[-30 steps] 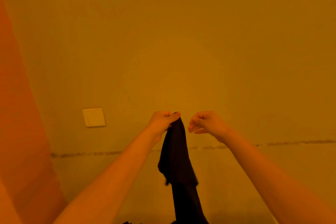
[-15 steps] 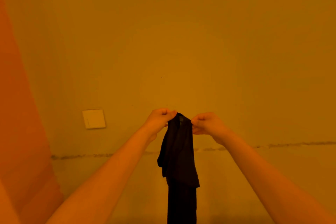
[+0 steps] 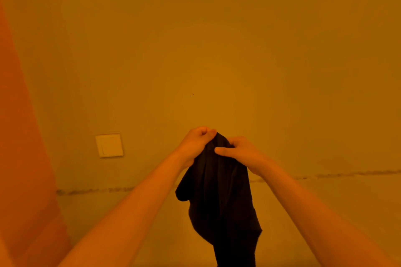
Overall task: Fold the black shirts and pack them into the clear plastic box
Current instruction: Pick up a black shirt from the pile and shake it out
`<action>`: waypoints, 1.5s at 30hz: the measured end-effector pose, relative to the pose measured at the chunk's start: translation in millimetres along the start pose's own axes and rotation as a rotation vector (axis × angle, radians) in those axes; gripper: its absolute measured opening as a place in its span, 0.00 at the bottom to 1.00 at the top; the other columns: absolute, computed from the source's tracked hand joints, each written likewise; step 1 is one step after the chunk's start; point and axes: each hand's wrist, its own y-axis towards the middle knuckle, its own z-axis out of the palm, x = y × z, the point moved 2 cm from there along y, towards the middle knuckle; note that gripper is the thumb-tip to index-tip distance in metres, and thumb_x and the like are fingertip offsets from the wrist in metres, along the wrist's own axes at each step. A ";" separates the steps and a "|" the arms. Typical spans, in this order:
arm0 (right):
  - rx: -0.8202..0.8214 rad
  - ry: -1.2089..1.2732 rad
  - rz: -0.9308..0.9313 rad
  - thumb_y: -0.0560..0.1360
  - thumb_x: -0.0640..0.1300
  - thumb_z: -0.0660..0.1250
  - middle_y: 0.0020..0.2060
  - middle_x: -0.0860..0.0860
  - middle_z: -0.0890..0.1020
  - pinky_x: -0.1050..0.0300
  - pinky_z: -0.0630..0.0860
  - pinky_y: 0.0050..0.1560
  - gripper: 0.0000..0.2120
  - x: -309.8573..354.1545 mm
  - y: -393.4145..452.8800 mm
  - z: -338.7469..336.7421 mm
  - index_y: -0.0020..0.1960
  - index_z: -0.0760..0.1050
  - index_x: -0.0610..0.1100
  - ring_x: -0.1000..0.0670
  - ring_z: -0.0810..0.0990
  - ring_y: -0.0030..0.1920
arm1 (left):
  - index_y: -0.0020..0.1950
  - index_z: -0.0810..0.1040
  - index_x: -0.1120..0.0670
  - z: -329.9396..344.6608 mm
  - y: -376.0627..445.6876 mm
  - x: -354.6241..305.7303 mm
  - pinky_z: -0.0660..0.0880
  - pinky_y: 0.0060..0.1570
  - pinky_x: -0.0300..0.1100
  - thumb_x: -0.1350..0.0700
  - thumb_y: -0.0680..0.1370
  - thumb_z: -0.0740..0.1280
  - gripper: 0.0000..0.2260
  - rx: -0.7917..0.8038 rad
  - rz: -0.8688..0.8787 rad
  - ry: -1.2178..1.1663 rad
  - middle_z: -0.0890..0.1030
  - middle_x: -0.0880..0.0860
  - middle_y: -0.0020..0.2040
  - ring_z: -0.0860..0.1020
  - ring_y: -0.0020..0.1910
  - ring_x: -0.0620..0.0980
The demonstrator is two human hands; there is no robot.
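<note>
Up high — a black shirt [image 3: 219,197] hangs before the wall.
Left hand [image 3: 196,144] pinches its top at 11 o'clock, right hand [image 3: 240,154] grips at 1 o'clock — cloth drooping toward 6.

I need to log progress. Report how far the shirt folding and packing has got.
Done: nothing visible; no folded shirts or box in view. In hand: one black shirt hangs bunched and unfolded in front of the wall, its top pinched by the left hand and right hand. Left: folding it and packing.
</note>
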 end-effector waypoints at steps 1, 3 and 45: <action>-0.004 -0.003 0.011 0.73 0.45 0.70 0.37 0.50 0.82 0.59 0.77 0.41 0.06 0.4 0.3 -1.9 0.44 0.79 0.42 0.53 0.81 0.39 | 0.39 0.72 0.55 -1.2 0.2 -1.2 0.69 0.36 0.41 0.54 0.80 0.62 0.10 0.000 0.012 0.028 0.74 0.53 0.36 0.73 0.36 0.48; 0.002 -0.009 0.026 0.75 0.45 0.67 0.39 0.49 0.82 0.56 0.76 0.45 0.06 -0.4 -0.3 -6.9 0.45 0.79 0.42 0.51 0.80 0.41 | 0.39 0.73 0.54 -4.3 0.5 -3.1 0.69 0.37 0.41 0.53 0.79 0.62 0.10 -0.004 0.024 0.091 0.74 0.54 0.37 0.73 0.38 0.49; 0.090 -0.033 -0.064 0.80 0.42 0.57 0.44 0.44 0.79 0.50 0.72 0.49 0.10 5.3 -14.7 -7.5 0.49 0.76 0.39 0.48 0.77 0.45 | 0.48 0.77 0.57 -1.4 -16.5 -11.1 0.77 0.41 0.36 0.57 0.82 0.56 0.10 0.284 -0.200 -0.030 0.80 0.53 0.43 0.80 0.39 0.45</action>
